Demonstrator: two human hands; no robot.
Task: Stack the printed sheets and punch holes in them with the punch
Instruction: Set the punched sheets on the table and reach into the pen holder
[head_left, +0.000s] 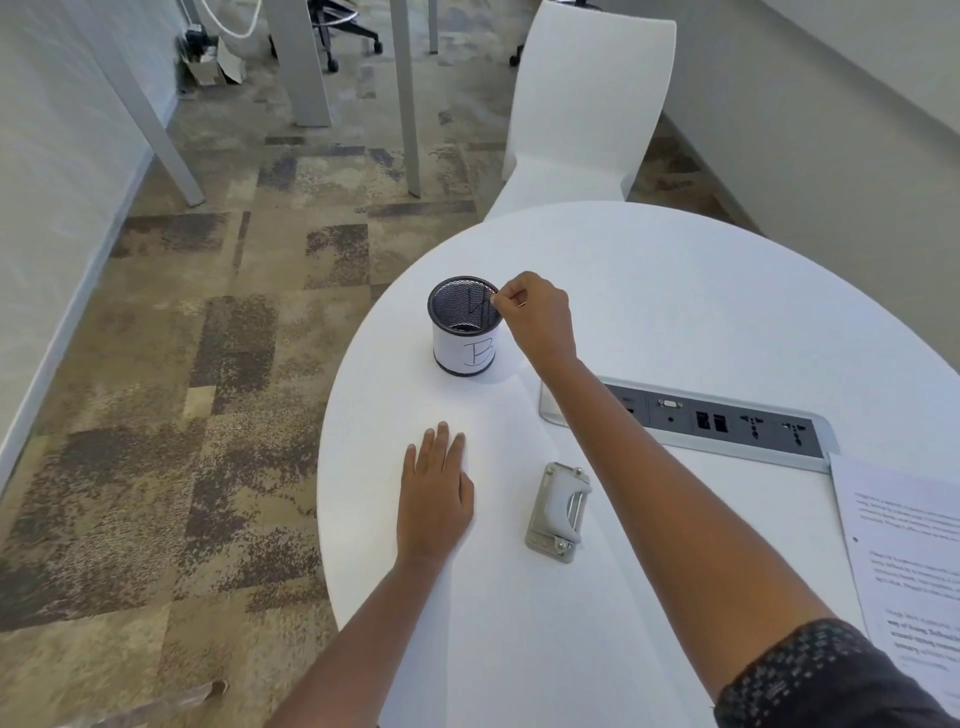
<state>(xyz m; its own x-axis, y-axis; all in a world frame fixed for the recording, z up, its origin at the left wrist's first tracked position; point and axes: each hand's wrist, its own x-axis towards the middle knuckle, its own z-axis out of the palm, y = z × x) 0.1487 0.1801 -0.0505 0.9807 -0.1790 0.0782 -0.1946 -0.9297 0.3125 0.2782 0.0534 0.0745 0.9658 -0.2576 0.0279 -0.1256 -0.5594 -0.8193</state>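
- Right now the right hand (537, 312) reaches across to the mesh cup (466, 325) marked "B", which stands at the far side of the round white counter (701, 291).
- Its fingers (506, 299) are pinched nearly closed at the cup's rim, around something thin and small; what it is cannot be made out, perhaps a clip or pin being taken out or dropped in.
- The left hand (435, 493) lies flat and open on the counter, fingers spread and holding nothing. It may rest on a white sheet, but any sheet blends with the white top and I cannot tell; the flat palm looks like steadying or bracing during the reach.
- The punch (560, 512) sits untouched between the two arms, just right of the left hand, lever up and close enough for either hand to take.
- Printed sheets (909, 551) lie at the right edge of the counter, beyond the socket panel (727, 421) and well apart from the punch, partly out of view.
- Judging by this, stacking and punching are not yet under way here: sheets and punch have to be brought together first.
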